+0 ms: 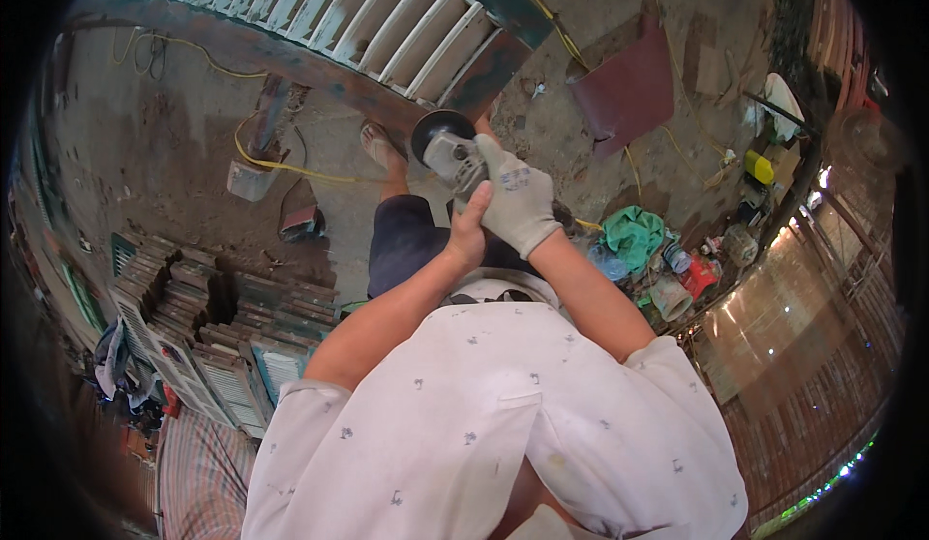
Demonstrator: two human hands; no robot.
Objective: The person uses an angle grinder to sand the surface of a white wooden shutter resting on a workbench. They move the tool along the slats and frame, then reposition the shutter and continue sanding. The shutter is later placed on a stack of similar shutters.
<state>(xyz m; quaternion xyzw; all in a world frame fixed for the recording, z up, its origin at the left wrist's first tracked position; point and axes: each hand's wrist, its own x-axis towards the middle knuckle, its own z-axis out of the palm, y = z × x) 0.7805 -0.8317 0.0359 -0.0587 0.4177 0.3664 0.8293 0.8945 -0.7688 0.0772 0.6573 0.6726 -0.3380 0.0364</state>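
Both of my hands are wrapped round an angle grinder (456, 159) with a grey metal head and a dark round disc (440, 134). My right hand (518, 196), in a pale work glove, grips the tool's body. Bare, my left hand (468, 229) closes on it from below and left, its thumb pointing up. The disc lies against or just in front of the near edge of a louvred wooden shutter (358, 85); whether they touch I cannot tell. White slats and worn, dark green and brown frame rails make up the shutter.
Yellow cable (281, 165) trails across the dirty floor on the left, with more cable on the right. A maroon chair-like piece (629, 95) stands at the right. Stacked old shutters (208, 298) fill the lower left. A green plastic bag (634, 238) lies among clutter near my right elbow.
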